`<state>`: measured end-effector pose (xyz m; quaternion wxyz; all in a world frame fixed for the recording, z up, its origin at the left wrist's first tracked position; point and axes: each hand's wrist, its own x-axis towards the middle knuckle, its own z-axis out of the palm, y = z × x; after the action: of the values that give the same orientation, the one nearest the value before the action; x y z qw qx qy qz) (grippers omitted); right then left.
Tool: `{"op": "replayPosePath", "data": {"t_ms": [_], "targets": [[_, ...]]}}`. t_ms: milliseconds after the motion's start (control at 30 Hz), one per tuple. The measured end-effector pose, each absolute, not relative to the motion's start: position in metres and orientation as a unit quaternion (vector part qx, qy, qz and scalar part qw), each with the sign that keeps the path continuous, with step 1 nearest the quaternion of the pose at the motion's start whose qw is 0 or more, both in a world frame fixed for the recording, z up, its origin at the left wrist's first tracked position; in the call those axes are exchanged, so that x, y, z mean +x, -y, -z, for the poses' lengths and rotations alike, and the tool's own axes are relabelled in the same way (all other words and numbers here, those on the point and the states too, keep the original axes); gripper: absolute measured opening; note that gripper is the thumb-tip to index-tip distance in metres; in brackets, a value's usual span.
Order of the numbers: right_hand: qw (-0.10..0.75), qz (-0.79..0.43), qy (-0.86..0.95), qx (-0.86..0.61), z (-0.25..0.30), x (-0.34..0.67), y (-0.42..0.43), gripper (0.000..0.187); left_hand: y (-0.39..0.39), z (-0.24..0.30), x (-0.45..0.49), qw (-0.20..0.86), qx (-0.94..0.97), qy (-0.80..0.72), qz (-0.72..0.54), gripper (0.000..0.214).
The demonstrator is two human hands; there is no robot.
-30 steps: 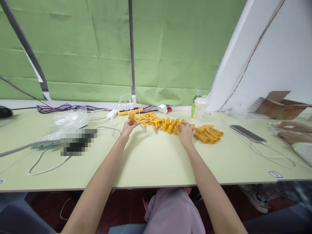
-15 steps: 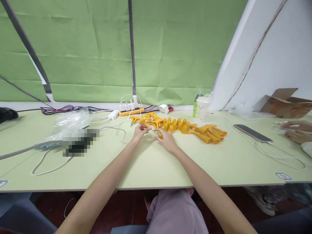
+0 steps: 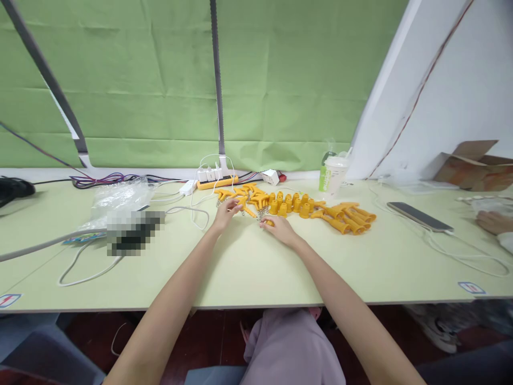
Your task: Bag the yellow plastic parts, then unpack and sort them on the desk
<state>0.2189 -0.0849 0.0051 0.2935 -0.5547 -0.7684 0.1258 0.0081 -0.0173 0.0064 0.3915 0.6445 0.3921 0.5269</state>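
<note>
My left hand is beside a yellow forked plastic piece, its thumb and fingers apart at the edge of the piece. My right hand is closed at the fingertips on a small yellow plastic piece, low over the table. A thin metal chain lies by the right fingertips; whether it joins that piece I cannot tell. Behind both hands is a heap of yellow forked pieces with chains. Several small yellow cups stand upside down to the right of the heap.
Long yellow flared pieces lie right of the cups. Behind them stands a drink cup. A phone on a cable lies further right, near another person's hand. A power strip and plastic wrap are at the left.
My left hand has moved slightly left and its fingers have come off the yellow forked piece. My right hand has shifted a little right, still pinching the small yellow piece.
</note>
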Motion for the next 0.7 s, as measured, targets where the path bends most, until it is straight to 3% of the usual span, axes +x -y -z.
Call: {"op": "replayPosePath", "data": {"t_ms": [133, 333, 700], "targets": [[0.261, -0.113, 0.777, -0.561, -0.008, 0.221, 0.090, 0.025, 0.018, -0.006, 0.011, 0.441, 0.629, -0.368, -0.524, 0.038], [0.240, -0.047, 0.794, -0.557, -0.004, 0.229, 0.089, 0.062, 0.022, -0.008, 0.010, 0.449, 0.608, -0.361, -0.546, 0.045], [0.267, -0.078, 0.801, -0.530, 0.004, 0.224, 0.084, 0.055, 0.029, -0.009, 0.018, 0.440, 0.647, -0.346, -0.518, 0.039]]}}
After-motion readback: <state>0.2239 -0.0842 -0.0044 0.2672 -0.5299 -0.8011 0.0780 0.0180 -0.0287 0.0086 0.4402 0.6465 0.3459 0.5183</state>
